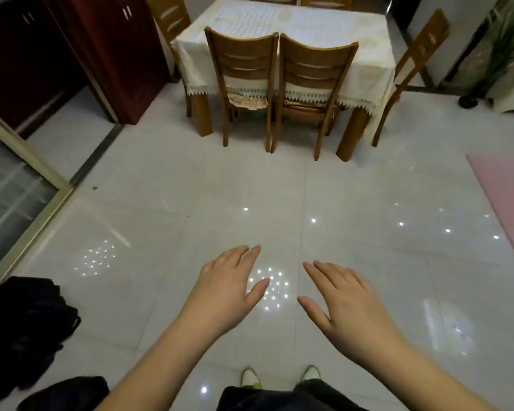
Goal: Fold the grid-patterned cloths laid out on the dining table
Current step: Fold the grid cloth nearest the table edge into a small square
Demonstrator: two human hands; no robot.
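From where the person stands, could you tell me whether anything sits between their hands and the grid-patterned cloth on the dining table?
Yes. Two wooden chairs are pushed in along the table's near side, between both open hands, left hand and right hand, and the grid-patterned cloth.

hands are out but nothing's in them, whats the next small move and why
Probably step forward to the dining table. Both the left hand and right hand hang open and empty over bare floor, while the grid-patterned cloth lies on the tabletop across the room, behind two pushed-in chairs, seemingly out of reach.
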